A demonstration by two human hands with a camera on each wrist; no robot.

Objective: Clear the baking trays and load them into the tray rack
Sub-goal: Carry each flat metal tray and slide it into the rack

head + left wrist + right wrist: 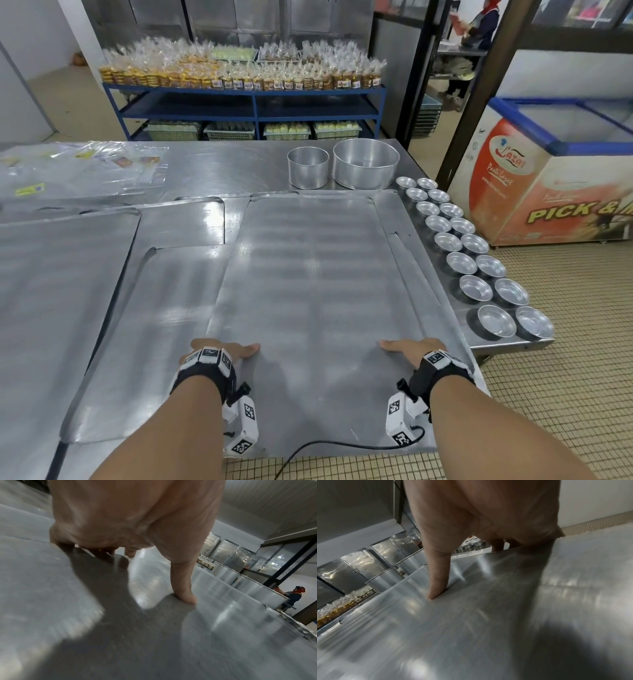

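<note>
A large flat metal baking tray [315,291] lies lengthwise in front of me, its near end overhanging the table's front edge. My left hand [221,348] grips its left edge and my right hand [412,346] grips its right edge. In the left wrist view the thumb [185,596] presses on the tray's top [205,642] while the fingers [97,551] curl over the edge. The right wrist view shows the same: thumb [436,588] on top of the tray [488,628], fingers [498,546] round the rim. More bare trays [144,342] lie beneath and to the left. No tray rack is in view.
Two rows of small tart moulds [476,263] line the table's right edge. Two round cake tins [365,163] stand at the back, plastic bags [78,168] at back left. A chest freezer [548,178] stands right, a blue shelf [246,96] of packed goods behind.
</note>
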